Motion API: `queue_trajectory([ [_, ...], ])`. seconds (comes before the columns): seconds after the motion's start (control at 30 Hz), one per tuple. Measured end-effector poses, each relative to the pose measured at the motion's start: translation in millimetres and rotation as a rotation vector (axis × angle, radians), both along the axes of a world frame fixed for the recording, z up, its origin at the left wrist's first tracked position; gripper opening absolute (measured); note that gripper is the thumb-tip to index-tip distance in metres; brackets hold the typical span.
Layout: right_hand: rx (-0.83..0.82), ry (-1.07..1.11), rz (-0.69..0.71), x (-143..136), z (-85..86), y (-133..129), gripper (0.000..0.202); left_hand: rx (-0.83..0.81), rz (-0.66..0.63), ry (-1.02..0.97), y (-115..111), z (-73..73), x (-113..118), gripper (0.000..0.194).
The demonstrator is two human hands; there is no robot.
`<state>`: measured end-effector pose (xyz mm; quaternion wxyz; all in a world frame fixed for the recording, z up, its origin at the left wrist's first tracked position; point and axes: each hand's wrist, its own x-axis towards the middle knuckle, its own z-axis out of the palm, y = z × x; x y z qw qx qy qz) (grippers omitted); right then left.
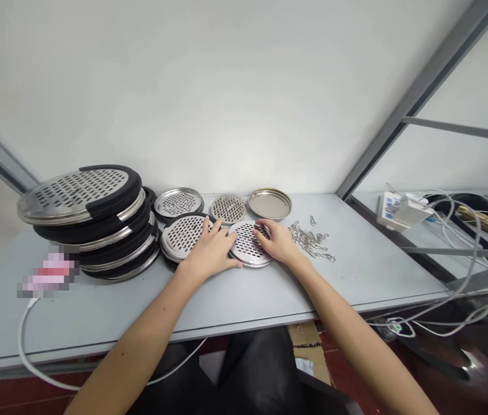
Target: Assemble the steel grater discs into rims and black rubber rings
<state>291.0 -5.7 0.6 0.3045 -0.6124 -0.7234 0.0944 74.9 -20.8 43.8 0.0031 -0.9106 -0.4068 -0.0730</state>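
My left hand point(210, 249) lies spread across the gap between two slotted metal discs, its fingers over the right edge of the black-rimmed disc point(182, 235) and its thumb near the silver disc point(248, 246). The silver disc lies flat on the table, with my right hand point(276, 239) resting on its upper right side, fingers apart and curved over the slots. Behind them are a disc covered in small points point(228, 208), a plain shallow metal lid point(269, 204) and another slotted disc point(178, 203). Small metal clips point(310, 239) lie in a loose pile to the right.
A tall stack of black-rimmed discs point(118, 230) stands on the left of the grey table point(356, 276). A white cable runs from a blurred pink item point(51, 272). At the right, a power strip point(393, 210) and cables sit beyond a metal frame.
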Motion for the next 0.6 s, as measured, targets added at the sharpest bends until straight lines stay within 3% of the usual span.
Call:
queue_trajectory([
  [0.3, 0.026, 0.004, 0.119, 2.6, -4.8, 2.7, 0.034, -0.012, -0.006, -0.006, 0.8, 0.7, 1.5, 0.049],
  [0.6, 0.05, -0.076, 0.129, 3.6, -8.1, 2.1, 0.037, -0.01, -0.035, 0.017, 0.6, 1.5, -0.5, 0.033],
])
